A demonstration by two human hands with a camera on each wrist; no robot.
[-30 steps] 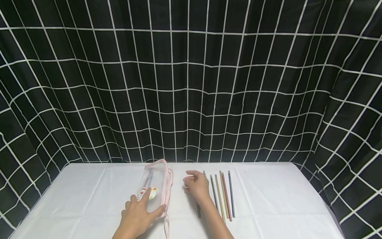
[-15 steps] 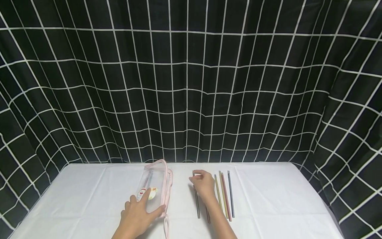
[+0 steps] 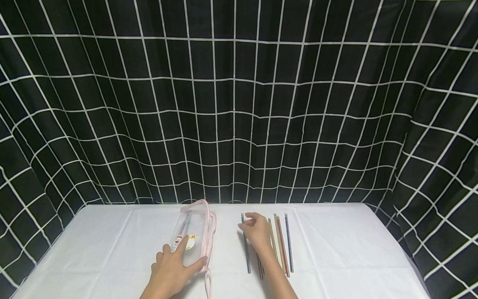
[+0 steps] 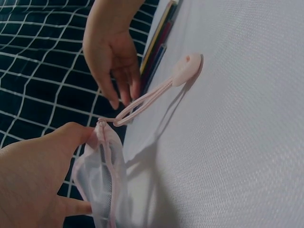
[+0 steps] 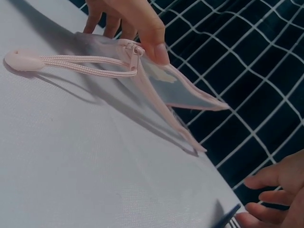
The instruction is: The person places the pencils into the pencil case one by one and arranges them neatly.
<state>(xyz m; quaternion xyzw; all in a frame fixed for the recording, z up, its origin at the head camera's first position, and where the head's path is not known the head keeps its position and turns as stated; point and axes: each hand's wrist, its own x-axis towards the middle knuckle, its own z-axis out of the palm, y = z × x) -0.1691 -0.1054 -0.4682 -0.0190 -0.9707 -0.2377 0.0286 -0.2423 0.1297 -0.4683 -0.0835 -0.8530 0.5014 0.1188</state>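
A clear mesh pencil case (image 3: 198, 226) with pink trim and cartoon stickers lies on the left, a few slim pencils visible inside. My left hand (image 3: 169, 268) holds it, thumb on the pink zipped edge and fingers against the mesh. In the right wrist view that thumb (image 5: 159, 52) presses near the zip pull. To the right, my right hand (image 3: 257, 236) hovers over the pencils with fingers loosely bent, nothing visibly held. A blue pencil (image 3: 247, 257) lies just left of its fingertips. Dark red pencil ends (image 3: 260, 268) show beside the forearm, mostly covered by the hand.
Right of the hand lie a yellow pencil (image 3: 273, 241), a red pencil (image 3: 282, 245) and a dark blue pencil (image 3: 289, 245). A pink cord loop with a stopper (image 4: 186, 70) hangs from the zip. Black grid cloth (image 3: 235, 124) stands behind the white table (image 3: 336, 249).
My right hand has shifted right over the pencils. A blue pencil now lies left of its fingers, where a brownish one lay, and dark red ends show by the forearm. My left hand stays put.
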